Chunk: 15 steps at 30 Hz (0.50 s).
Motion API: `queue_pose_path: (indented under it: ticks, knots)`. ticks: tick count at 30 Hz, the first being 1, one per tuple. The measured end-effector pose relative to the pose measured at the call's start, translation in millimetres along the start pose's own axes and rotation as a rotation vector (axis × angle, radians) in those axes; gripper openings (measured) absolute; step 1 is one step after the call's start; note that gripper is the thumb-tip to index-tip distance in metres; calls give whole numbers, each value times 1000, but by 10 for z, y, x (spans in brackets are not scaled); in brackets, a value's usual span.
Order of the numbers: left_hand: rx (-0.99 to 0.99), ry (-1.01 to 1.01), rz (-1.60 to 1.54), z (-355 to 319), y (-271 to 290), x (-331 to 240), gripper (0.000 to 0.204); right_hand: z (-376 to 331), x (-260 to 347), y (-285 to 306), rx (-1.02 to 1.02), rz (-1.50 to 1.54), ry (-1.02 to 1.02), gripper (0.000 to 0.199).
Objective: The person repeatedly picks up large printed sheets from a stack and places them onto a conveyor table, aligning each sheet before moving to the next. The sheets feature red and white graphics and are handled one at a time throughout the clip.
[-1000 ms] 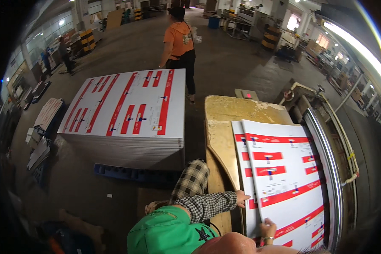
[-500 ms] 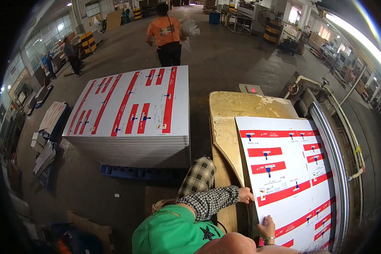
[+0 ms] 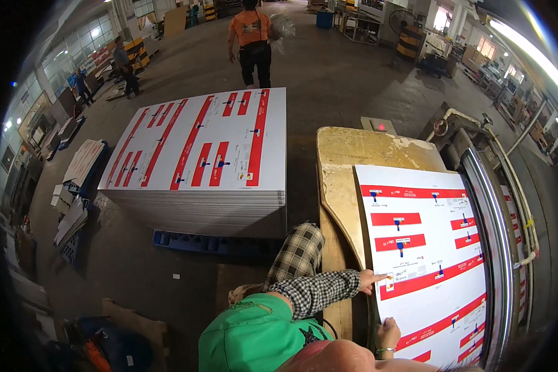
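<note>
The person's own left hand (image 3: 387,332), bare, with a band at the wrist, sits at the near left edge of the large white printed cardboard sheet with red bands and small blue marks (image 3: 431,248). Its fingers are laid on the edge, though I cannot tell whether they are clamped round it or only resting there. The right hand is out of sight. The sheet lies flat on the worn, yellowish, scuffed surface (image 3: 366,155), its right side against the long metal roller of the machine (image 3: 493,211). Just above the left hand, a co-worker in a green cap (image 3: 254,335) and a checked shirt points a hand (image 3: 372,280) at the same edge. To the left, on a blue pallet (image 3: 211,243), stands a tall stack of similar printed sheets (image 3: 198,167). Beyond it, a person in an orange shirt (image 3: 252,37) is on the concrete floor.
</note>
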<state>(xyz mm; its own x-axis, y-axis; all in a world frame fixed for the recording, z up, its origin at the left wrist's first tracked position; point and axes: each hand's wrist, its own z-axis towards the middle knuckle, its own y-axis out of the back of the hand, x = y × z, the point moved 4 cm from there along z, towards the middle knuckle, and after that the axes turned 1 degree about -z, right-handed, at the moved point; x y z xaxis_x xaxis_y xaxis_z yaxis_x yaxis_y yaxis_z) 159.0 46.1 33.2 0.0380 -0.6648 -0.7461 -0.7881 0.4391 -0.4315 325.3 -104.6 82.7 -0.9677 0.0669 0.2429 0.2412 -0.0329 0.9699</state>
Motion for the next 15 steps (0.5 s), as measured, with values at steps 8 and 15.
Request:
queue_pose_path:
  ticks: [8, 15]
  knots:
    - [-106, -25, 61, 287, 124, 240, 41, -13, 191, 167, 185, 141, -188, 38]
    - [-70, -52, 67, 271, 91, 221, 43, -318, 311, -140, -269, 21, -38, 34]
